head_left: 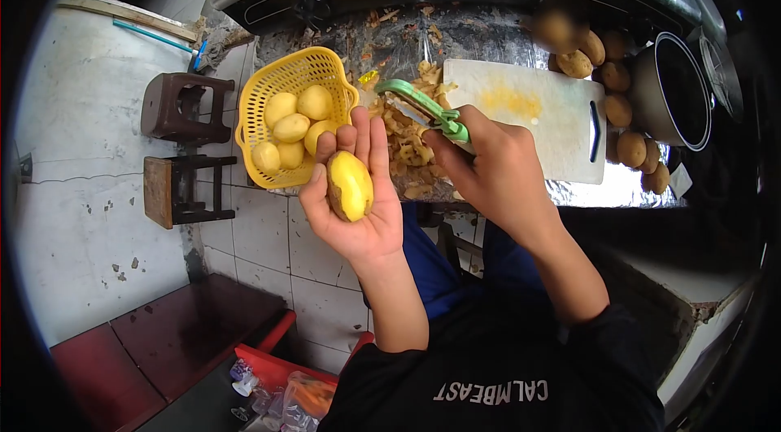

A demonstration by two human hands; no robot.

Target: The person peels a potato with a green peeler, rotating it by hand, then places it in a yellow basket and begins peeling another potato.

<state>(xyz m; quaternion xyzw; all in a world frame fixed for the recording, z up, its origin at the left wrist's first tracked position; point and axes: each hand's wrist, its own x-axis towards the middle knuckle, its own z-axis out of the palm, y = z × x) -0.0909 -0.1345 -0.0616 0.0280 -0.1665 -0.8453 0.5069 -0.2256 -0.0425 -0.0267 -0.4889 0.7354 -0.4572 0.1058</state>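
Left hand (358, 208) is stretched out palm-up in front of the body. The fingers are straight and pressed together rather than curled, so it's more a flat cradle than a real grip. The potato (350, 185) just lies in the hollow of the palm, with the thumb resting against its left side. Its long axis runs pretty much from wrist to fingertips, the narrower end pointing at the fingers. It's mostly peeled yellow, with a strip of brown skin left along the thumb side. Right hand (496, 172) is just beside it, knuckles up, wrist bent inward, fist closed round a green peeler (439, 116) whose head pokes out up and to the left over the peel pile (407, 151) on the counter. A yellow basket (252, 98) of peeled potatoes (291, 128) sits beyond the left hand, and a white cutting board (529, 115) beyond the right.
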